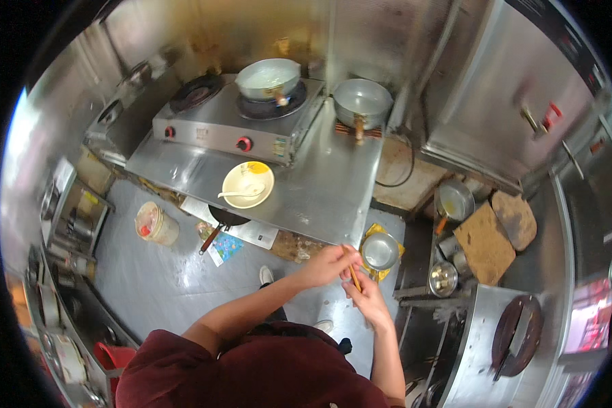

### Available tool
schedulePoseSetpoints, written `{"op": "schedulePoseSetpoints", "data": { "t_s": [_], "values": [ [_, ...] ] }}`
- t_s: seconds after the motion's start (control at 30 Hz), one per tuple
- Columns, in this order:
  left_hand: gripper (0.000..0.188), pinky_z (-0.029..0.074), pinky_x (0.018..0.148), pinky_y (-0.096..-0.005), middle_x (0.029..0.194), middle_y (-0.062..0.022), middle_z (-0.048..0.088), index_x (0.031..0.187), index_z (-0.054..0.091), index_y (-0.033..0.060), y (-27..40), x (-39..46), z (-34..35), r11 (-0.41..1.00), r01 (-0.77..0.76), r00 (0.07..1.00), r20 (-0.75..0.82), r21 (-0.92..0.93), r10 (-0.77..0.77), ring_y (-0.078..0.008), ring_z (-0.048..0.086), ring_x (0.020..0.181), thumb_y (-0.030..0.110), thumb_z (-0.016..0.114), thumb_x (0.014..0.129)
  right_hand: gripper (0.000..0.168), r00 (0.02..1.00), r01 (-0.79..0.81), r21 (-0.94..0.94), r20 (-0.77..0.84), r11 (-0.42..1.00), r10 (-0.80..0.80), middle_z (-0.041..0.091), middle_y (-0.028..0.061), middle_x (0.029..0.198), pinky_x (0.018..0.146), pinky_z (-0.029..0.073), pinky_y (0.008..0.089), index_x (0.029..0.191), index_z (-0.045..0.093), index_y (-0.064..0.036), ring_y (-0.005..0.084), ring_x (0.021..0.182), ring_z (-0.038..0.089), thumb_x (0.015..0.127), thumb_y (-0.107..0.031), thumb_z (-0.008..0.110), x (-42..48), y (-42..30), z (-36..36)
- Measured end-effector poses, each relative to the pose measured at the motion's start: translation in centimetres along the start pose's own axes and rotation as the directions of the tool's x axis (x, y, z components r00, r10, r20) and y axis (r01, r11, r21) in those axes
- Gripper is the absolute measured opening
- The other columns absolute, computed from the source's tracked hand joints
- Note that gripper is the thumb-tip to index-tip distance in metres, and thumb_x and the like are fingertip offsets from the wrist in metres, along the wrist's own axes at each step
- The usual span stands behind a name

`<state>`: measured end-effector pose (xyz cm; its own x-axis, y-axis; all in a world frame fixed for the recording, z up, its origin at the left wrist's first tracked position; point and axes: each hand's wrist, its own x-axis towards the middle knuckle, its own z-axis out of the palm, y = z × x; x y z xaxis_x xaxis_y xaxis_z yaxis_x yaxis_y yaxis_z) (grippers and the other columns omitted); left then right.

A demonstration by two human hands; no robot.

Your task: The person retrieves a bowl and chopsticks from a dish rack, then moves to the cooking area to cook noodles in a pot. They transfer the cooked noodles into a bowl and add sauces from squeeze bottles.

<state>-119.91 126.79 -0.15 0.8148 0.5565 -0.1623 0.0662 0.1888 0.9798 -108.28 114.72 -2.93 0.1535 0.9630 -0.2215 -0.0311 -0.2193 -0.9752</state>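
Observation:
Both hands are together in front of the body, past the right end of the steel counter's front edge. My left hand [331,265] grips one end of a thin yellow-brown stick-like object [355,279]; my right hand [367,296] holds its lower end. On the steel counter [331,199], a cream bowl [234,178] holds a white spoon [247,192], with yellow residue on the bowl's inner wall. Behind it, a metal pan with clear liquid [268,76] sits on the right burner of a two-burner gas stove [209,133]. An empty-looking metal pan [363,99] stands right of the stove.
A small pan [380,251] rests low on yellow cloth beyond my hands. A bucket [156,224] stands on the floor at left. A dark frying pan [228,216] is under the counter edge. At right are cutting boards [484,245] and a cleaver on a round block [505,336].

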Motion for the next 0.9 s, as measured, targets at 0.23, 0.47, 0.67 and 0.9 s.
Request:
{"op": "schedulePoseSetpoints", "data": {
  "t_s": [0.23, 0.47, 0.67, 0.9],
  "values": [
    [0.018, 0.038, 0.057, -0.0184, 0.080, 0.0002, 0.050, 0.089, 0.050, 0.0092, 2.1, -1.4, -15.9, 0.805, -0.175, 0.921, -0.384, -0.567, -0.071, -0.0060, 0.045, 0.063, 0.025, 0.042, 0.093, 0.034, 0.997, 0.016, -0.008, 0.078, 1.000, -0.015, 0.053, 0.0027, 0.074, 0.055, 0.043, 0.0209, 0.111, 0.052, 0.000, 0.0096, 0.063, 0.052, 0.081, -0.012, 0.061, 5.1, -8.1, 2.2],
    [0.020, 0.039, 0.063, -0.0178, 0.089, -0.0002, 0.051, 0.097, 0.050, 0.0097, 5.2, -1.1, -27.2, 0.440, -0.186, 0.974, -0.222, -0.879, -0.031, -0.0061, 0.043, 0.070, 0.027, 0.042, 0.093, 0.027, 0.830, 0.558, -0.041, 0.046, 0.829, -0.556, 0.056, 0.0108, 0.073, 0.054, 0.047, 0.0273, 0.091, 0.059, 0.004, 0.0165, 0.058, 0.055, 0.085, -0.022, 0.055, 19.2, -15.8, 12.5],
    [0.037, 0.043, 0.070, -0.0244, 0.104, -0.0079, 0.055, 0.118, 0.046, 0.0059, 8.7, -2.7, -37.6, 0.748, -0.209, 0.903, -0.419, -0.630, -0.100, -0.0103, 0.051, 0.079, 0.030, 0.047, 0.090, 0.022, 0.763, 0.614, -0.395, 0.075, 0.684, -0.642, 0.060, 0.0087, 0.074, 0.056, 0.049, 0.0276, 0.086, 0.061, 0.001, 0.0153, 0.062, 0.058, 0.087, -0.019, 0.051, 30.8, -26.6, 13.9],
    [0.026, 0.046, 0.069, -0.0240, 0.087, -0.0073, 0.060, 0.101, 0.057, 0.0015, 2.3, 2.0, -45.6, 0.993, 0.034, 0.738, -0.667, -0.115, -0.102, -0.0130, 0.056, 0.070, 0.023, 0.053, 0.086, 0.023, 0.871, 0.483, -0.374, 0.113, 0.792, -0.478, 0.059, 0.0020, 0.074, 0.058, 0.044, 0.0206, 0.092, 0.061, 0.002, 0.0075, 0.065, 0.052, 0.088, -0.019, 0.052, 48.1, -31.7, 14.2]
  ]
}}
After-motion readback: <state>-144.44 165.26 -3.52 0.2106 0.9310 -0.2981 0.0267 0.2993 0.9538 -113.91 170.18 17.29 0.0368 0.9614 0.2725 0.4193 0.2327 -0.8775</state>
